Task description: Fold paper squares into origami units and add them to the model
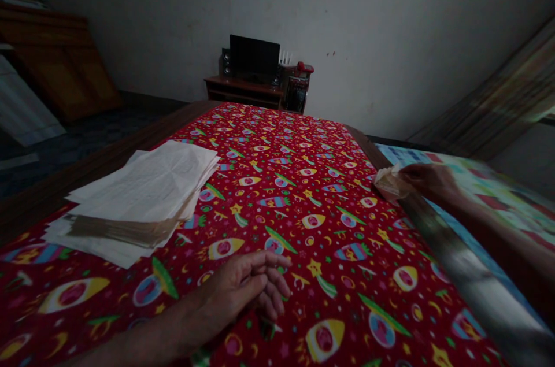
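My left hand (255, 283) rests on the red cloth (299, 245), a print of rockets, stars and planets. Its fingers are loosely bent and apart, with nothing in them. At the cloth's right edge, my right hand (427, 177) is closed on a crumpled piece of pale paper or tissue (389, 182), which touches the cloth and the dark wooden edge. The right forearm is blurred. A stack of worn white papers (160, 179) lies to the left, its top sheet creased with faint drawn lines. Browner sheets (121, 231) show lower in the stack.
Right of the wooden edge (459, 263) spreads a multicoloured patterned cover (481, 182). Beyond the far end, a small desk (247, 89) holds a black monitor (255, 58), speakers and a red telephone (305, 67). A wooden cabinet (65, 69) stands at left; a curtain (489, 101) hangs at right.
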Demonstrator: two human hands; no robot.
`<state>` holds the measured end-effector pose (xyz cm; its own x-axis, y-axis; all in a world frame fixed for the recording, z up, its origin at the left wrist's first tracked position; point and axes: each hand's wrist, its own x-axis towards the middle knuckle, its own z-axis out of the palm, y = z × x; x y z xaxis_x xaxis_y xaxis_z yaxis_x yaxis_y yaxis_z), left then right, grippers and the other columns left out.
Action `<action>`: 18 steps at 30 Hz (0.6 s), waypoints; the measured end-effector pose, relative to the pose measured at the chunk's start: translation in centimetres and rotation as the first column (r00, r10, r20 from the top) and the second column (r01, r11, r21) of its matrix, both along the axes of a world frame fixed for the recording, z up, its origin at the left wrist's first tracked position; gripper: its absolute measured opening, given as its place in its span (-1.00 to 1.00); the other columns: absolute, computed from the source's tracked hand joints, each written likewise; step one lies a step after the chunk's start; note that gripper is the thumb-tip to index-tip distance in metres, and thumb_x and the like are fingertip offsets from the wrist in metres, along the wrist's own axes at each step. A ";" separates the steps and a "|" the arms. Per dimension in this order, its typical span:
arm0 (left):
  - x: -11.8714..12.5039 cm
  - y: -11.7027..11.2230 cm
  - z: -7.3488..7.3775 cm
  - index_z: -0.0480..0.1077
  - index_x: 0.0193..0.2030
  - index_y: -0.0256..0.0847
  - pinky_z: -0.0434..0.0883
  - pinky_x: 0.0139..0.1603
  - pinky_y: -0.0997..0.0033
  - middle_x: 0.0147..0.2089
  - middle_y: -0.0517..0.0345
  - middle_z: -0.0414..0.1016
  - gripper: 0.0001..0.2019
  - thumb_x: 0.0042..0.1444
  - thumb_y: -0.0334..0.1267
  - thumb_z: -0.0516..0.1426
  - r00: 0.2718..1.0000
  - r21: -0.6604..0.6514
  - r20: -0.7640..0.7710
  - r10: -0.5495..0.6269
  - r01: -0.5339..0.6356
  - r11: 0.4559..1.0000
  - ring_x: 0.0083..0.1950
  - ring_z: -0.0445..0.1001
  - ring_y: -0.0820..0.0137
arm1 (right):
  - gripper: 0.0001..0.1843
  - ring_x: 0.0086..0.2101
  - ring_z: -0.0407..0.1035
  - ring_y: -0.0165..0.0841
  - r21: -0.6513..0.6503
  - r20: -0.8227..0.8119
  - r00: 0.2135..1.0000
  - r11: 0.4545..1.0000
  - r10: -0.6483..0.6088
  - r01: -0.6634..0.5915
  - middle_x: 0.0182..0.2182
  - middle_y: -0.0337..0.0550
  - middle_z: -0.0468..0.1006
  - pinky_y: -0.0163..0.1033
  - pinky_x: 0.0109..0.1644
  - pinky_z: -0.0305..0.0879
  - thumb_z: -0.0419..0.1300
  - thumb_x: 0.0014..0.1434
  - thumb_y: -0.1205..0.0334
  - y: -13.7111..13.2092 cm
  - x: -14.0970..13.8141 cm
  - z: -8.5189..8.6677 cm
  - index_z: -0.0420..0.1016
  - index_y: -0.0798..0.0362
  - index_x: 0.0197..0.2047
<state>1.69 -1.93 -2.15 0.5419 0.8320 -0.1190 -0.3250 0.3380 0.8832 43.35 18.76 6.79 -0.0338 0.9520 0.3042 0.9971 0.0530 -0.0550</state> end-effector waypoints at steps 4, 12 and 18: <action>0.1 0.0 0.3 0.36 -0.04 -0.30 0.42 -0.39 0.53 -0.28 0.05 0.51 -0.67 0.13 -0.14 0.18 1.000 -0.027 0.011 0.004 -0.004 1.000 -0.39 0.53 0.47 | -0.74 -0.47 0.37 -0.32 -0.010 0.015 1.000 1.000 0.018 -0.018 -0.42 0.07 0.60 -0.30 -0.42 0.10 0.14 0.04 0.35 0.3 0.0 -0.7 0.61 0.25 -0.26; 0.1 0.0 0.5 0.36 -0.05 -0.31 0.41 -0.41 0.53 -0.29 0.04 0.51 -0.66 0.11 -0.14 0.19 1.000 -0.034 0.002 0.011 -0.011 0.999 -0.40 0.52 0.46 | -0.68 -0.48 0.40 -0.30 -0.021 0.009 0.998 0.998 0.059 -0.059 -0.45 0.06 0.59 -0.31 -0.44 0.12 0.08 0.03 0.26 0.5 -0.7 -1.4 0.61 0.25 -0.31; 0.2 -0.1 0.5 0.35 -0.05 -0.31 0.41 -0.40 0.51 -0.29 0.03 0.51 -0.69 0.13 -0.16 0.17 1.000 -0.025 -0.015 0.005 -0.005 1.000 -0.40 0.52 0.45 | -0.79 -0.54 0.35 -0.36 -0.021 -0.018 0.994 0.994 0.108 -0.109 -0.61 -0.10 0.49 -0.33 -0.48 0.11 0.12 0.01 0.37 1.0 -0.5 -2.1 0.59 0.24 -0.44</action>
<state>1.87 -2.08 -1.65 0.5358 0.8313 -0.1479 -0.3135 0.3585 0.8793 42.82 19.80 4.74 -0.1324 0.9496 0.2842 0.9844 0.1595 -0.0742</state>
